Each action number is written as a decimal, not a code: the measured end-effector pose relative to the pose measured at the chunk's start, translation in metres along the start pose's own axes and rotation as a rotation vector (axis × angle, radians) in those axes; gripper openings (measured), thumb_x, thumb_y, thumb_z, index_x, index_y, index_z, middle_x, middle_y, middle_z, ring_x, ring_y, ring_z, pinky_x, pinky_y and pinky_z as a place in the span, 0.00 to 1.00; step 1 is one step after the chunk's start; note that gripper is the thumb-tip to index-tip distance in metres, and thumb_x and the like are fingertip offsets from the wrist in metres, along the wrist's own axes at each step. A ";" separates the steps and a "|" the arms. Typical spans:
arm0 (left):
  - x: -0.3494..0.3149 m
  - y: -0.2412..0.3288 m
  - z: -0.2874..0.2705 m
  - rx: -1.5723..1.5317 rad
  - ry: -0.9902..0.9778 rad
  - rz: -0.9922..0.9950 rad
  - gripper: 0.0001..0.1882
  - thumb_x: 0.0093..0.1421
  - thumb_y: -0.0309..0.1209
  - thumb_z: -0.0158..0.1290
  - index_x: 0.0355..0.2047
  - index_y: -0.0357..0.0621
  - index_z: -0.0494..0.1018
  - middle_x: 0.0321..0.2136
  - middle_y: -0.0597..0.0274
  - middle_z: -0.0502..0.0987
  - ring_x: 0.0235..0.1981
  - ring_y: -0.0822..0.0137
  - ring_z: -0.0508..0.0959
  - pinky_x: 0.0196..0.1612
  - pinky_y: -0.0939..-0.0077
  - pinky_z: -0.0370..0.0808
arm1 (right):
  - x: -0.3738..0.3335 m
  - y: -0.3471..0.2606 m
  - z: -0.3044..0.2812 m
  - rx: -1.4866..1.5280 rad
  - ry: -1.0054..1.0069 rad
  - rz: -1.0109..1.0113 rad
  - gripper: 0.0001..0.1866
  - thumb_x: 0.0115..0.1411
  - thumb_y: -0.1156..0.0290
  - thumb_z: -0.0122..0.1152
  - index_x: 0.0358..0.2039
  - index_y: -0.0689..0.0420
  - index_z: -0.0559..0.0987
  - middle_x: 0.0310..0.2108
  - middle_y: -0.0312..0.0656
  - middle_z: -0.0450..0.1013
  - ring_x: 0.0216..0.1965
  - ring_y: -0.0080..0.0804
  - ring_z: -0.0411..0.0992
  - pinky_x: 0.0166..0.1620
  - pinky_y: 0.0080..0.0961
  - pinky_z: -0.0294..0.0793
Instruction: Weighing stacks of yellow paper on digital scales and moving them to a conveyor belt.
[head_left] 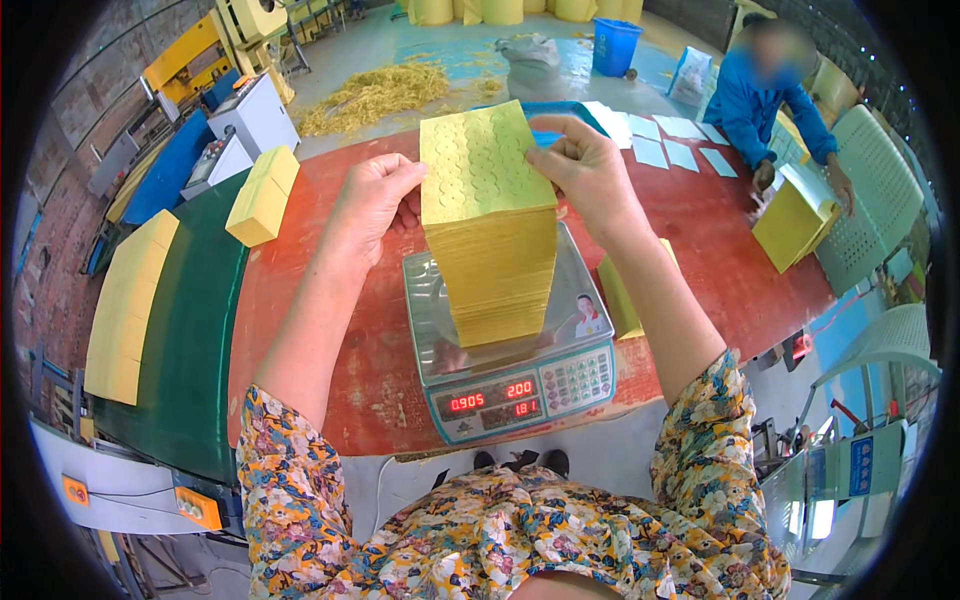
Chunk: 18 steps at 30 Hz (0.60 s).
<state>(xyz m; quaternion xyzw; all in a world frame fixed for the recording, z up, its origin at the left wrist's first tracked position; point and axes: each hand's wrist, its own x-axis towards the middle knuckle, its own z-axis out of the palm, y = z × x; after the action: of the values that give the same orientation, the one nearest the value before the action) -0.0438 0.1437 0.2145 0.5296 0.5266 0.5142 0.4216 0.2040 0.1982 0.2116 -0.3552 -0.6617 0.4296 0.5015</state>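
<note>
A tall stack of yellow paper sheets (490,270), punched with rows of round, coin-like patterns, stands on the clear-covered pan of a digital scale (521,395). Red digits glow on the scale's display. My left hand (372,205) is closed at the left edge of the top sheets, thumb against the paper and fingers curled. On the other side, my right hand (592,175) pinches the upper right edge between thumb and bent forefinger. How many sheets the fingers hold cannot be seen.
The scale sits on a worn red table (320,340). Yellow paper bundles (262,197) lie at the left, beside a green surface (195,330) with a longer row (132,305). Far right, a person in blue (765,105) handles a yellow stack (795,220). Pale sheets (650,152) lie nearby.
</note>
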 end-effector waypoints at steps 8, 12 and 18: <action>-0.012 -0.001 0.011 -0.015 0.036 0.017 0.12 0.64 0.36 0.54 0.24 0.48 0.72 0.17 0.70 0.73 0.16 0.78 0.69 0.19 0.82 0.64 | -0.009 0.009 0.005 -0.047 0.068 -0.065 0.15 0.61 0.76 0.61 0.48 0.65 0.77 0.25 0.35 0.73 0.23 0.16 0.69 0.22 0.16 0.66; -0.016 -0.004 0.015 -0.001 0.079 0.066 0.12 0.65 0.35 0.53 0.24 0.48 0.70 0.17 0.73 0.71 0.16 0.81 0.66 0.19 0.83 0.60 | -0.014 0.010 0.007 -0.091 0.090 -0.072 0.16 0.57 0.72 0.65 0.47 0.62 0.79 0.24 0.35 0.74 0.25 0.18 0.69 0.29 0.22 0.71; -0.011 -0.026 0.014 0.220 0.176 0.240 0.13 0.63 0.31 0.51 0.21 0.41 0.68 0.17 0.70 0.70 0.19 0.79 0.69 0.20 0.79 0.66 | -0.019 0.007 0.010 -0.183 0.121 -0.134 0.14 0.58 0.72 0.64 0.44 0.63 0.79 0.23 0.36 0.74 0.23 0.17 0.69 0.24 0.22 0.71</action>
<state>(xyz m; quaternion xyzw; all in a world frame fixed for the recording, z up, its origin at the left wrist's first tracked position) -0.0325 0.1359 0.1862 0.5845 0.5475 0.5445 0.2492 0.1987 0.1820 0.1969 -0.3797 -0.6890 0.3107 0.5334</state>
